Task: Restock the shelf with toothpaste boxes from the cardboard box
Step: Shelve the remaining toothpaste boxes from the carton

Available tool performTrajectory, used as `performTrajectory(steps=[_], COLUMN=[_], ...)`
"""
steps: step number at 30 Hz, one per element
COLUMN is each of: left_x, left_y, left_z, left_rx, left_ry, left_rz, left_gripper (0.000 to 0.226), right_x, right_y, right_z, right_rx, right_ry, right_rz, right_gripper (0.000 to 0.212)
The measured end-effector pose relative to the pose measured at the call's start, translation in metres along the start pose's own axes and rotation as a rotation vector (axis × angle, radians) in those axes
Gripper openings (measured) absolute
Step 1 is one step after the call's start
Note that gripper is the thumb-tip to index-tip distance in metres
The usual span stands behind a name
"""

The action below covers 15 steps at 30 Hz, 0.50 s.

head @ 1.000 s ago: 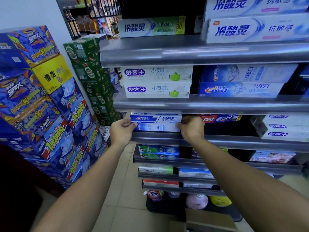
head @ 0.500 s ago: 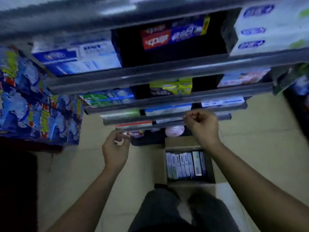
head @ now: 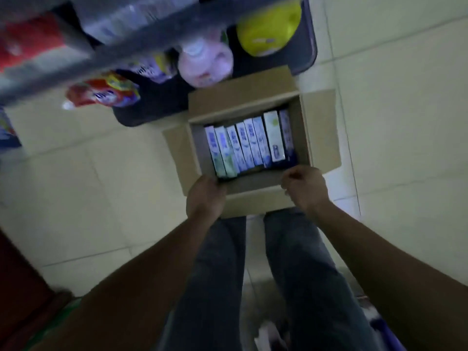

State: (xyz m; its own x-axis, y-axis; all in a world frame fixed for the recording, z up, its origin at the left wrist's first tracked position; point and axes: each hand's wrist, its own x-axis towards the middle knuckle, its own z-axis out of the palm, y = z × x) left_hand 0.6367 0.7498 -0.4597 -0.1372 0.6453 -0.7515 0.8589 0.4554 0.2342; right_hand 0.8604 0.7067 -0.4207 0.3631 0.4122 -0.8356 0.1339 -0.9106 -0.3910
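An open cardboard box (head: 255,201) stands on the floor in front of my legs. Several toothpaste boxes (head: 249,144) stand packed side by side in it, mostly white and blue, the left two with green ends. My left hand (head: 206,196) hangs over the box's near left corner, its fingers bent down toward the leftmost toothpaste boxes and hidden behind the back of the hand. My right hand (head: 302,186) hovers over the near right edge with its fingers curled and nothing in them. The shelf (head: 76,59) shows blurred at the top left.
A dark base tray (head: 304,46) under the shelf holds a pink bottle (head: 205,64), a yellow bottle (head: 268,29) and a red pouch (head: 101,93). Pale floor tiles (head: 405,122) lie on both sides of the box. My legs in jeans (head: 291,274) fill the lower middle.
My view has swung from the shelf down to the floor. Both hands left the toothpaste box on the shelf and dropped to the near edge of the cardboard box.
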Motion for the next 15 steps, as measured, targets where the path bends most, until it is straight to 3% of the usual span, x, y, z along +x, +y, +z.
performTrajectory(steps=[3, 7, 11, 15], left_x=[0.064, 0.132, 0.188, 0.217], left_y=[-0.005, -0.009, -0.013, -0.012], left_z=[0.057, 0.112, 0.157, 0.197], left_rx=[0.102, 0.029, 0.047, 0.11], left_ry=[-0.044, -0.039, 0.034, 0.085], left_rz=[-0.035, -0.119, -0.099, -0.199], left_gripper=[0.045, 0.058, 0.066, 0.092], right_x=[0.048, 0.092, 0.119, 0.127], right_y=[0.039, 0.061, 0.071, 0.082], right_z=[0.024, 0.05, 0.071, 0.087], right_rx=[-0.026, 0.074, 0.181, 0.248], right_ry=[0.004, 0.024, 0.026, -0.019], right_rz=[0.004, -0.032, -0.074, -0.072], right_gripper=[0.013, 0.021, 0.014, 0.016])
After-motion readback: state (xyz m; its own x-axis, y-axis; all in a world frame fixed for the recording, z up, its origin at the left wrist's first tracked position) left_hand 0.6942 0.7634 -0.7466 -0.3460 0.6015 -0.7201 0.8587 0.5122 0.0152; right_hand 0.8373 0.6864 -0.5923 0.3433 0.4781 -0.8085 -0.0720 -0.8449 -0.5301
